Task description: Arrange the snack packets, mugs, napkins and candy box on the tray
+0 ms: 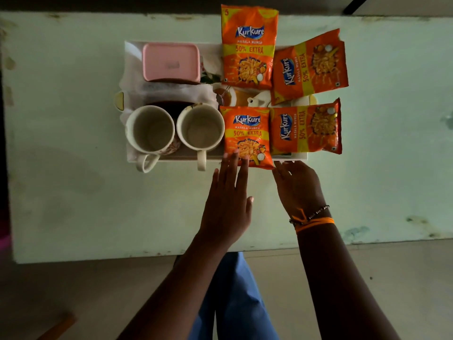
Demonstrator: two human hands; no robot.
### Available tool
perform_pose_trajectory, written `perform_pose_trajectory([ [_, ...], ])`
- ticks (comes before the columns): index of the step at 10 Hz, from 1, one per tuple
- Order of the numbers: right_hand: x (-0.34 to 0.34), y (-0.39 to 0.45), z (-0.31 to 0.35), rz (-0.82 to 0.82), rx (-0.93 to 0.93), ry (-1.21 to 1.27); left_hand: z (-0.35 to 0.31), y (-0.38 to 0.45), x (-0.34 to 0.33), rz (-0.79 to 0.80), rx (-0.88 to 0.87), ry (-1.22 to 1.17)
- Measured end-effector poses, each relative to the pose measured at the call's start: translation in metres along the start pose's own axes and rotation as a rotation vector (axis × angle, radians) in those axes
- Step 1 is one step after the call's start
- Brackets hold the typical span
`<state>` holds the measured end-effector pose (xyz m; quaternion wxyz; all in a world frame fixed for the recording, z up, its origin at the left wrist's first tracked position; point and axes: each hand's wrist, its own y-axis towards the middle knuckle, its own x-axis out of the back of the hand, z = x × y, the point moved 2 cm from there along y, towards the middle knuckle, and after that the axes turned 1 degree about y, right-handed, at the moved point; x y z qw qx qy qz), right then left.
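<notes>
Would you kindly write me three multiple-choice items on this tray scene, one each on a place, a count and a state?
1. Where is the pink box?
A. far left of the tray
B. near right of the tray
C. off the tray, on the table

2. How many orange packets show?
A. two
B. four
C. six

3. What state are the two mugs in?
A. upright and empty
B. tipped on their sides
C. stacked in each other

Answers:
1 A, the box lies beyond the mugs on the left.
2 B, two packets lie far and two near.
3 A, both mugs stand side by side showing bare insides.
</notes>
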<state>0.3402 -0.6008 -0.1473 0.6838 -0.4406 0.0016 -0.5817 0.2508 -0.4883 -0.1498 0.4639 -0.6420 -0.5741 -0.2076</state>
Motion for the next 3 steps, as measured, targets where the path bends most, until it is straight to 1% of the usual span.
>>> perform_pose_trajectory([
  [1,0.003,-0.007,0.000,0.115,-0.142,0.401,-0.003,-0.001,0.007,-0.027,0.029,-0.036],
  [2,-0.004,-0.019,0.006,-0.043,-0.247,0.713,-0.012,-0.004,0.022,-0.123,-0.016,-0.109],
  [3,-0.015,-0.028,0.028,-0.189,0.065,0.390,-0.013,0.000,0.039,-0.254,-0.041,-0.140],
])
